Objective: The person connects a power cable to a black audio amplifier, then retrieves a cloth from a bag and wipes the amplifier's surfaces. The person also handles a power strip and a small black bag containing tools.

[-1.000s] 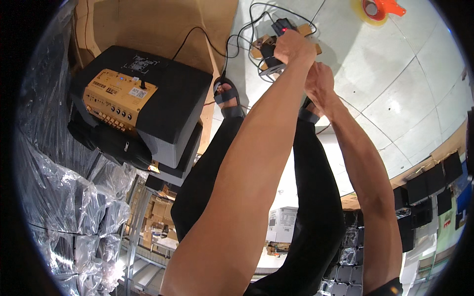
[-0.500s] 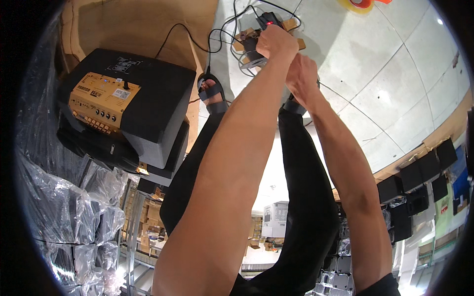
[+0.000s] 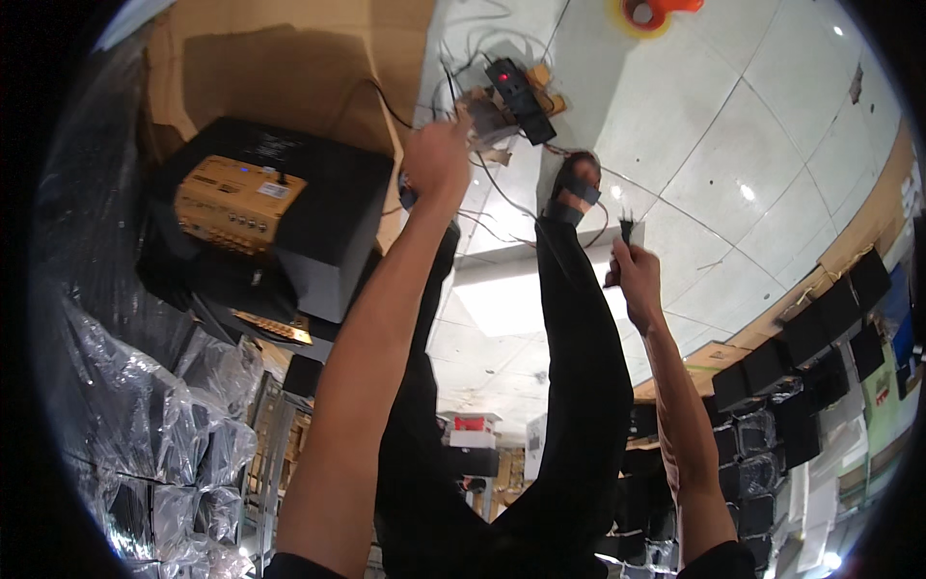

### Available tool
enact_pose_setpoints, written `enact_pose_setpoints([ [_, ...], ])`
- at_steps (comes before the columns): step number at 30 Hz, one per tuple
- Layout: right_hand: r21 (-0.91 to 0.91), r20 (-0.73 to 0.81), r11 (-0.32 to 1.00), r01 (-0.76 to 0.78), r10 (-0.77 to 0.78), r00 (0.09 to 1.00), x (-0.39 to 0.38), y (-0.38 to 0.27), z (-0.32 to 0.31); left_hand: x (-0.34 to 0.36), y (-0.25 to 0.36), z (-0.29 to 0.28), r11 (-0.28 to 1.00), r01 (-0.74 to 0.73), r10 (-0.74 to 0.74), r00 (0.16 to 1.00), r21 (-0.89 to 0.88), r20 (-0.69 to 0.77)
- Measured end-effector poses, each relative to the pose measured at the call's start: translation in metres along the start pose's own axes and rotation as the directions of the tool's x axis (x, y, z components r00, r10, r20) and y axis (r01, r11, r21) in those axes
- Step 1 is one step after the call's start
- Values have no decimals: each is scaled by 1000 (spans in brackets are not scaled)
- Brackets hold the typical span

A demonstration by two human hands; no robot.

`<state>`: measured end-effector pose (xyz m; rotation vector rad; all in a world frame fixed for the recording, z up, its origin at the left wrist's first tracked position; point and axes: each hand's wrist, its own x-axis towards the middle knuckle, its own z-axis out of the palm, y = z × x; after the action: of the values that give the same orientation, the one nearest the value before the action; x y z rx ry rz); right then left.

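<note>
My right hand is closed around a small black plug, with its thin prongs pointing up, held above the tiled floor right of my right foot. My left hand is a closed fist beside the black cables. Whatever is in that fist is hidden and slightly blurred. Just beyond it lies a black power strip with a lit red switch, among tan scraps and a grey block. Loose cables loop around the strip and run down between my feet.
A large black speaker with a gold control panel stands at the left by a cardboard sheet. Plastic-wrapped goods are stacked behind it. An orange tape dispenser lies at the far right. Black boxes line the right side.
My hands, together at the power strip before, have parted. The left moved left and nearer; the right came back toward me with the black plug. The power strip is now uncovered.
</note>
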<state>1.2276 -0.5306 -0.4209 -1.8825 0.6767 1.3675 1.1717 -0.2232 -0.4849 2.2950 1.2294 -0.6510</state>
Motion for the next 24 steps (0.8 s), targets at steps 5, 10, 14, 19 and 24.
enact_pose_setpoints([
  [5, 308, 235, 921, -240, 171, 957, -107, -21, -20, -99, -77, -129, 948, 318, -317, 942, -14, -105],
  [10, 375, 163, 916, -140, 84, 983, -215, -52, -21, -224, -130, -258, 883, 296, -348, 934, -364, -85],
  [14, 505, -86, 848, 158, -133, 987, -296, -80, -44, -295, -117, -349, 616, 309, -349, 932, -725, 101],
  [19, 707, -221, 626, 330, -248, 943, -421, -133, -73, -345, -78, -421, 162, 259, -173, 958, -952, 231],
  [24, 867, -229, 283, 410, -505, 832, -552, -152, -60, -389, -45, -465, 107, 119, 269, 952, -987, 144],
])
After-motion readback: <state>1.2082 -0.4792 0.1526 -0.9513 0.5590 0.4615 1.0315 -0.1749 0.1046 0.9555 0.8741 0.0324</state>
